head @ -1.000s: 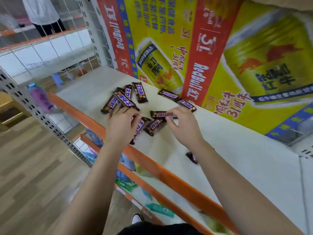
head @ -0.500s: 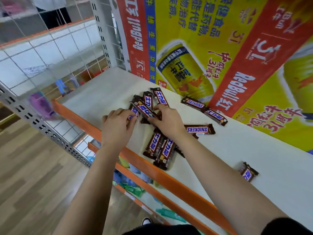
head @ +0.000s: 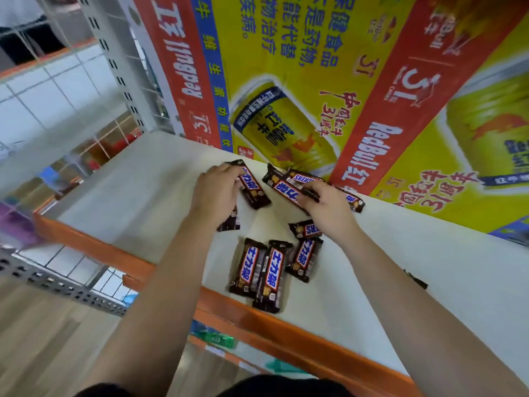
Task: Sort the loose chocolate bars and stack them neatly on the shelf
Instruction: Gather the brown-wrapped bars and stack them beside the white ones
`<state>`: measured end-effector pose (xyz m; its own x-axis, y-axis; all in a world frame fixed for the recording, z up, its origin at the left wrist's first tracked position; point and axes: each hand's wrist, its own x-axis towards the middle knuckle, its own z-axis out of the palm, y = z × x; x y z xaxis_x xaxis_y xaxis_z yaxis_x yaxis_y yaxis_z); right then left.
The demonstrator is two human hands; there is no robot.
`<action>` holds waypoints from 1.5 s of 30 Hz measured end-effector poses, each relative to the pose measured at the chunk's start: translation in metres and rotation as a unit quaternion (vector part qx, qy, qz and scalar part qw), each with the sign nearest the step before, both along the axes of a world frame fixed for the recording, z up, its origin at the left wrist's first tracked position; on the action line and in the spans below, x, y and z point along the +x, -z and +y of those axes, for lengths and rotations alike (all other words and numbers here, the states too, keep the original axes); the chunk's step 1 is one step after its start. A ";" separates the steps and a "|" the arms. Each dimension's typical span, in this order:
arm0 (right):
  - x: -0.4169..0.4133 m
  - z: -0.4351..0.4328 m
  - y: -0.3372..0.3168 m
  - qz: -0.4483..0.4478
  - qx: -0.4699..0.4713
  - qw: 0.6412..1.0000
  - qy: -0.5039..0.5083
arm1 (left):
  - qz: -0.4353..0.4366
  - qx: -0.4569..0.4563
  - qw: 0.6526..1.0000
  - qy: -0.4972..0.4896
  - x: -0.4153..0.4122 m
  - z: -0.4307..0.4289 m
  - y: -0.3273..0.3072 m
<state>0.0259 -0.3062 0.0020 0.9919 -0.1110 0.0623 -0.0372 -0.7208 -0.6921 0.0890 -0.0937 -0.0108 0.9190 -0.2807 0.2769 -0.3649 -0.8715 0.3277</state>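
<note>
Left hand (head: 216, 193) grip curled on one chocolate bar (head: 253, 187), right hand (head: 326, 209) grip pinching a second bar (head: 284, 190), both behind the three-bar row (head: 272, 270) on the shelf (head: 143, 196)

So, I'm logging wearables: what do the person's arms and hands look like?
The left hand and right hand are bare: no gloves, rings or watch show. The left forearm and right forearm are uncovered, no sleeves in view. Dark clothing shows at the frame's bottom edge.

This is a shop. A white display shelf (head: 137, 202) has an orange front rail (head: 86, 246) and a perforated metal upright (head: 117, 67) at its back corner. An energy-drink advertising banner (head: 286, 81) stands behind it, wrapped chocolate bars (head: 269, 270) lie on it, and packaged goods (head: 217, 338) sit below it.
</note>
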 end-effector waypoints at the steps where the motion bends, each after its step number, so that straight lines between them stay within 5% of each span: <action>1: -0.001 -0.006 0.000 -0.001 0.000 1.000 0.009 | 0.022 0.023 0.999 0.017 0.007 -0.006 0.001; 4: -0.005 -0.022 0.000 0.006 0.002 0.999 0.043 | 0.084 0.114 0.988 0.055 0.025 -0.018 0.003; 10: -0.013 -0.048 -0.001 0.007 0.047 0.996 0.081 | 0.129 0.127 0.981 0.066 0.038 -0.032 0.000; 21: -0.042 -0.091 -0.010 0.015 0.239 0.961 0.135 | 0.059 0.040 0.991 0.109 0.004 -0.077 -0.007; 28: -0.078 -0.130 -0.012 -0.010 0.411 0.905 0.110 | 0.042 -0.015 0.993 0.112 -0.040 -0.126 -0.021; 45: -0.213 -0.291 -0.021 -0.051 0.369 0.921 0.112 | 0.095 -0.064 0.988 0.099 -0.190 -0.278 -0.023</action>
<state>-0.1871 -0.5968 0.0235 0.9323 -0.3610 -0.0213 -0.0362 -0.0343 -0.9988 -0.1012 -0.3720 0.0120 0.8889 -0.4334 0.1486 -0.4444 -0.7367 0.5096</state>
